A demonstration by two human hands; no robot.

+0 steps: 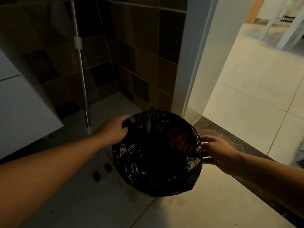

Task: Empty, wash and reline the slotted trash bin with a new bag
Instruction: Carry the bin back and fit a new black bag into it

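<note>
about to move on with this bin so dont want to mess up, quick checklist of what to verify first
1. Left hand grips the black bag at the far-left rim: ok.
2. Right hand pinches the bag's right edge: ok.
3. Bag mouth spread open over the rim: ok.
4. Bin under the bag, slots and seating: cannot tell, the plastic hides it.
5. Bag contents: cannot tell, too dark inside.
6. Metal pole stands behind the bin, apart from it: ok.

Dim left, tiles [134,51] in shadow; light from the doorway [246,71] right; edges bowed; bag [156,153] glints.
</note>
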